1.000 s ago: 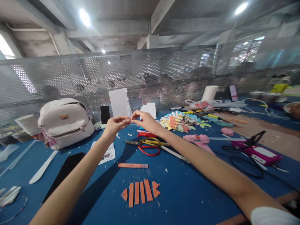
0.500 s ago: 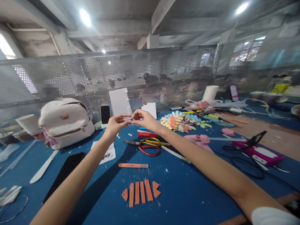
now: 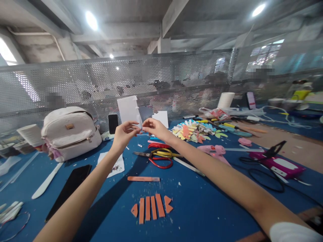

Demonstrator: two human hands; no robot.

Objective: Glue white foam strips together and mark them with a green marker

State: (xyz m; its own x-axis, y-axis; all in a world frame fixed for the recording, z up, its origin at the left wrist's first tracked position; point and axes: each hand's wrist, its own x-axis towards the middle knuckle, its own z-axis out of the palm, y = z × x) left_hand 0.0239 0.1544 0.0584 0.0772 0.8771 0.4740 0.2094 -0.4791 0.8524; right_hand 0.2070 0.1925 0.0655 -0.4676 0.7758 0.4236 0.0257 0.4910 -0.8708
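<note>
My left hand (image 3: 126, 132) and my right hand (image 3: 155, 129) meet fingertip to fingertip above the far part of the table. Both are closed in a pinch; whatever is between the fingers is too small to make out. Just behind them stand a folded white sheet (image 3: 127, 109) and a smaller white piece (image 3: 162, 118). Below lie red-handled scissors (image 3: 161, 163) and a yellow-handled tool (image 3: 165, 153). Nearer to me rests an orange marker-like stick (image 3: 143, 178). In front of it, several flat orange pieces (image 3: 147, 208) form a fish-like row with a pointed head and a notched tail.
A white backpack (image 3: 70, 134) and a dark phone (image 3: 113, 123) stand at the left. A black slab (image 3: 69, 188) lies under my left forearm. Rightward are a heap of paper scraps (image 3: 193, 129), a pink glue gun (image 3: 214, 151) and a magenta corded device (image 3: 282, 164). A perforated metal screen (image 3: 141, 70) runs behind.
My fingertips have shifted slightly, and the right fingers have drawn a little closer together. The things on the table lie as before.
</note>
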